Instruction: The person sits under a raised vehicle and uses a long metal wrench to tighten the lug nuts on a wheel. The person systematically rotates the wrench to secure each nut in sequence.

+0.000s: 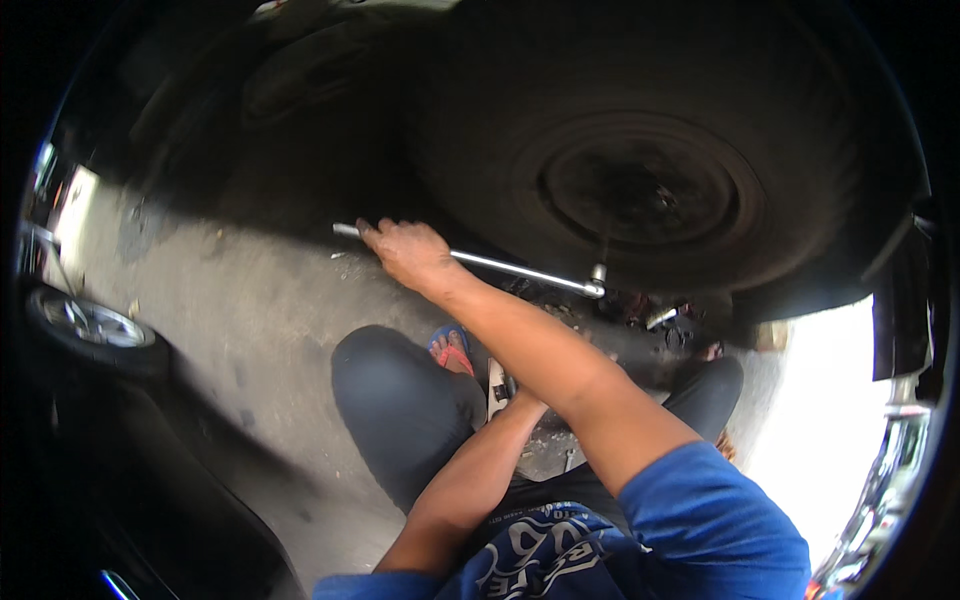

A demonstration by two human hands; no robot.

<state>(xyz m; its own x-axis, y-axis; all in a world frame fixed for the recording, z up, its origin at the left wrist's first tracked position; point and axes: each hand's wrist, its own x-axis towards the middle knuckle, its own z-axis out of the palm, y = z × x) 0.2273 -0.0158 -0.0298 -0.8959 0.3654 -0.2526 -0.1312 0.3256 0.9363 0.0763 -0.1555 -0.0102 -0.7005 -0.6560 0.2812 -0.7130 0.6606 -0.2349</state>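
My right hand (410, 255) is wrapped round the handle end of a long chrome socket wrench (520, 270). The upright socket (598, 272) on the wrench's far end stands at the lower part of a large dark wheel (640, 180); whether it sits on a nut is too dark to make out. My left forearm (465, 490) passes beneath my right arm, which hides the left hand's fingers. A pale and black object (497, 388) shows beside the left wrist, and I cannot tell whether that hand touches it.
Loose metal parts and tools (665, 318) lie on the ground below the wheel. My bent knee (395, 400) and sandalled foot (450, 350) are close to the wrench. A dark car (130, 450) with a silver-spoked wheel (90, 320) stands at the left.
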